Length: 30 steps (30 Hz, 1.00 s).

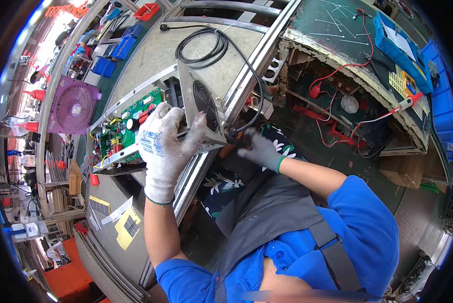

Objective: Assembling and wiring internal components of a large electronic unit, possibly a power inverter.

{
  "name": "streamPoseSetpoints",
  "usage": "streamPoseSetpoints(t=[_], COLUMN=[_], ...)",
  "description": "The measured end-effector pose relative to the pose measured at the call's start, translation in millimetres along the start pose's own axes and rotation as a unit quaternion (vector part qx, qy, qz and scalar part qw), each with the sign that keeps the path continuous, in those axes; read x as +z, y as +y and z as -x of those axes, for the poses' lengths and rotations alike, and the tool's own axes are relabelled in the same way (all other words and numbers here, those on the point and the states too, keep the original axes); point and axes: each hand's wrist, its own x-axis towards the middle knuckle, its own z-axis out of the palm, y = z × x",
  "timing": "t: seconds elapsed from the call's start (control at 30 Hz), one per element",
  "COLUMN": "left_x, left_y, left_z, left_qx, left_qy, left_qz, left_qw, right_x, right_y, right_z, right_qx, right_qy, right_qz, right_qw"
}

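An opened metal casing [128,157] is being worked on at the left of the scene, its length lying across a pale desk [153,48]. Inside it a green circuit board [146,102] is being shown in place, with wires crowding the left end. At the right end a fan panel [204,104] is standing at an angle; whether it is being held by any fastener cannot be told. The left hand [168,141], white-gloved, is being laid over the casing and panel edge, thumb spread from fingers; how firmly it is being clamped cannot be told. The right hand [261,150], grey-gloved, is being held just right of the panel, near the black cord [256,81]; whether anything is being pinched is being hidden by the view. The work is being judged as partway: the board is sitting inside and the cord is meeting the panel, while the top is being left uncovered and the panel's closing seems unfinished. Farther left, blue bins [103,66] are being lined up, their contents too small to be told, and a red bin [146,11] is being seen beyond. Far right, a blue tray [382,36] is being filled partly by a white sheet [397,38].
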Motion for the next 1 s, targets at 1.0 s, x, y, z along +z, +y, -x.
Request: streamPoseSetpoints(t=[1.0], left_x=[21], left_y=[-14], left_z=[-59], left_qx=[0.001], left_qy=[-0.181], left_qz=[0.061], left_qw=[0.981], right_x=[15], right_y=[7], right_z=[-93], right_qx=[-0.242], right_qy=[0.235], right_qz=[-0.199], right_qw=[0.92])
